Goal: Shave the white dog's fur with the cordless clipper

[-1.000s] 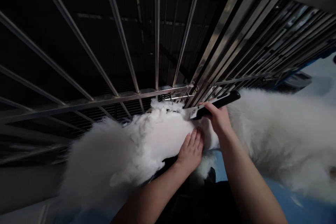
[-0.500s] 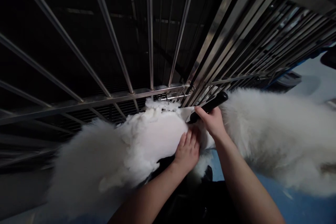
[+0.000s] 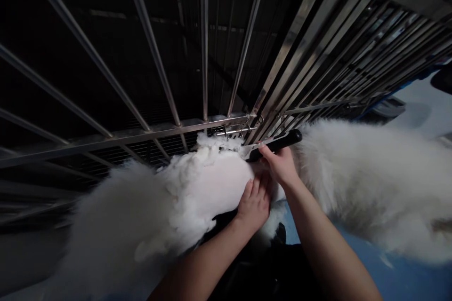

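Apparently steadying the white animal [image 3: 219, 183] beside the cage [image 3: 190, 127] with the left hand [image 3: 254, 204] flat, clasping nothing; gripping the clipper [image 3: 284, 140] in the right hand [image 3: 282, 165], slanted low against its body.

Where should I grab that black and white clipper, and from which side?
Probably around its long black handle, from the near right, where the right hand holds it. The handle's free end points right, away from the animal's bare patch, while the front end lies beside that patch. Cage bars stand beyond, so the far side looks tighter.
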{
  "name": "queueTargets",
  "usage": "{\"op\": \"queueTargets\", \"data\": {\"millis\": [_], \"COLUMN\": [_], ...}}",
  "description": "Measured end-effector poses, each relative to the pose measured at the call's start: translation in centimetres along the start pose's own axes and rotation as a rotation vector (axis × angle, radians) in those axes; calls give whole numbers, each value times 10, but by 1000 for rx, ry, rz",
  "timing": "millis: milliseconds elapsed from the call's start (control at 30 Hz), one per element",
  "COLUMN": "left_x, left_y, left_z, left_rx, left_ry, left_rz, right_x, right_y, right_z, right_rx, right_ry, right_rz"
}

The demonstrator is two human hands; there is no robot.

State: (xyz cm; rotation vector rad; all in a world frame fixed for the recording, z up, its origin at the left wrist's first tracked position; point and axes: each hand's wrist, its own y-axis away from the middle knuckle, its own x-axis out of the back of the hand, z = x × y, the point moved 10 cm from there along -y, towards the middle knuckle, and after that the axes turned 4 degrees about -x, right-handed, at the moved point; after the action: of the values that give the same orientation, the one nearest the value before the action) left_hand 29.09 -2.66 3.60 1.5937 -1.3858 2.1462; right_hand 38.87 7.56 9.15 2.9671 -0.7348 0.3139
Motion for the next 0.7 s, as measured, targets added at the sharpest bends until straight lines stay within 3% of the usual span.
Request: {"op": "queueTargets", "data": {"millis": [133, 333, 500, 700], "left_x": [0, 0, -4, -8], "left_y": [1, 2, 4, 6], "left_z": [1, 1, 3, 5], "left_rx": [-3, -4, -20, -32], "left_ry": [9, 7, -7, -29], "left_rz": [15, 22, 5, -12], "right_x": [15, -12, 7, -25], "right_y": [0, -5, -8, -5], "right_z": [-5, 12, 3, 14], "right_rx": [23, -178, -106, -224], "right_ry": [40, -111, -72, -190], "right_rz": [153, -67, 117, -63]}}
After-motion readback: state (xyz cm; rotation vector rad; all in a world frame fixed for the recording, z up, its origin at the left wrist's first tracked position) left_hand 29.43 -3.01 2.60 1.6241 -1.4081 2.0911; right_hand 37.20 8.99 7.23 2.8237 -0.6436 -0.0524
